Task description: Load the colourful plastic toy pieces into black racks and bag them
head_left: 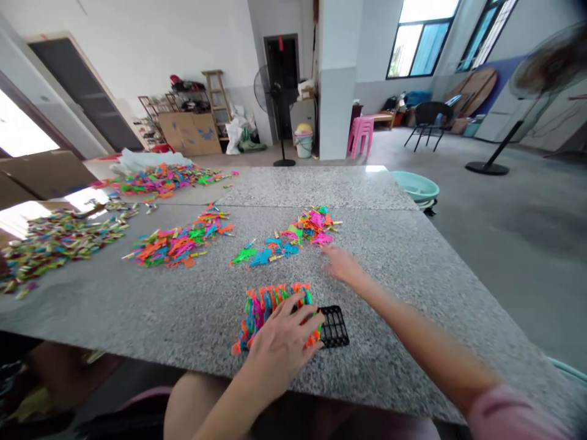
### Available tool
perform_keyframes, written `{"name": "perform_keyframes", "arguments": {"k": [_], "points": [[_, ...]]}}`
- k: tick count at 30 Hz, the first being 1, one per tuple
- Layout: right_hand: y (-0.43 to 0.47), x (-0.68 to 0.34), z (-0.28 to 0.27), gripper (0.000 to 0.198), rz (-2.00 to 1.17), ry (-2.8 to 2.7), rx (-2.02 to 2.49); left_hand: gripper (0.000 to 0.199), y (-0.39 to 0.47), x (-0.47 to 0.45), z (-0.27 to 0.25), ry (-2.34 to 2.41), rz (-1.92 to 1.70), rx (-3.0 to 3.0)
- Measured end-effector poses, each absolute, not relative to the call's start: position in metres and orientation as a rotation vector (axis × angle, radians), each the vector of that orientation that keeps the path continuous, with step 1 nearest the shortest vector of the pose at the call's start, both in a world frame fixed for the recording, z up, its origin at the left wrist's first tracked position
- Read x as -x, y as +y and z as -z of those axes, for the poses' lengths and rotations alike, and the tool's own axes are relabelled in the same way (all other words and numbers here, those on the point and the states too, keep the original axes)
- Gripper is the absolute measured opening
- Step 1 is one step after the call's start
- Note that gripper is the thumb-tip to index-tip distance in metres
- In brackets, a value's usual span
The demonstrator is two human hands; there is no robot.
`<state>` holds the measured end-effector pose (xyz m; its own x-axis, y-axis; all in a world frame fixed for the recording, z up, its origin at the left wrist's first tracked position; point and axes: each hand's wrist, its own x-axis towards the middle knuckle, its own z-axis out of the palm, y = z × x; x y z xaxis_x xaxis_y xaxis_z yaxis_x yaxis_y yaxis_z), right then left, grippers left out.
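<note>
My left hand point(282, 333) lies over a row of small bright plastic pieces point(261, 308), its fingers spread across the row's right end. The pieces are orange, green, blue and pink, packed side by side. They stand in a black gridded rack point(335, 327), whose bare right end sticks out past my fingers. Farther forward, my right hand point(342, 266) is at the near edge of a loose pile of similar pieces point(314, 226). It is smeared by motion, so its grip is unclear. Blue pieces point(261, 256) and a green one point(244, 255) lie left of that pile.
Another heap of coloured pieces point(178, 244) lies left of centre. Many small yellowish-green parts point(64, 238) cover the speckled tabletop's far left. A larger heap point(165, 180) sits behind, by a plastic bag point(149, 159). A teal basin point(415, 185) stands beyond the table's right edge.
</note>
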<state>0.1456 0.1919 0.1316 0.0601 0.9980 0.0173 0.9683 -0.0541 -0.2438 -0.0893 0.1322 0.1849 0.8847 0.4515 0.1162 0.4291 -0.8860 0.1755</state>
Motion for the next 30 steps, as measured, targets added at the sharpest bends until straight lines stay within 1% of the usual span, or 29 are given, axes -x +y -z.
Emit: {"name": "perform_keyframes", "arguments": {"k": [2,3,4,6,9,15,20,23,26,28,30], "points": [[0.234,-0.150,-0.133,0.054,0.024,-2.000,2.214,0.035,0.133,0.091,-0.183,0.703,-0.249,-2.898],[0.249,-0.148,-0.130,0.058,0.074,-2.039,2.217,0.036,0.133,0.092,-0.183,0.707,-0.259,-2.894],[0.259,-0.145,-0.126,0.057,0.090,-2.085,2.209,0.036,0.133,0.092,-0.182,0.709,-0.269,-2.891],[0.264,-0.134,-0.114,0.049,0.105,-2.159,2.194,0.037,0.134,0.093,-0.181,0.705,-0.288,-2.892],[0.241,-0.123,-0.099,0.042,0.131,-2.222,2.164,0.038,0.134,0.093,-0.182,0.689,-0.299,-2.900],[0.199,-0.161,-0.112,0.034,0.149,-2.335,2.066,0.040,0.138,0.091,-0.187,0.593,-0.292,-2.934],[0.200,-0.200,-0.114,0.032,-0.074,-2.425,2.018,0.038,0.139,0.092,-0.189,0.586,-0.210,-2.973],[0.188,-0.198,-0.104,0.029,-0.211,-2.199,1.988,0.038,0.138,0.092,-0.189,0.593,-0.198,-2.996],[0.163,-0.174,-0.089,0.023,-0.649,-1.821,1.776,0.038,0.138,0.092,-0.190,0.583,-0.180,-3.009],[0.146,-0.151,-0.079,0.027,-0.923,-1.605,1.570,0.037,0.138,0.090,-0.191,0.584,-0.175,-3.012],[0.135,-0.130,-0.073,0.031,-1.027,-1.490,1.453,0.036,0.138,0.089,-0.192,0.601,-0.174,-3.017]]}}
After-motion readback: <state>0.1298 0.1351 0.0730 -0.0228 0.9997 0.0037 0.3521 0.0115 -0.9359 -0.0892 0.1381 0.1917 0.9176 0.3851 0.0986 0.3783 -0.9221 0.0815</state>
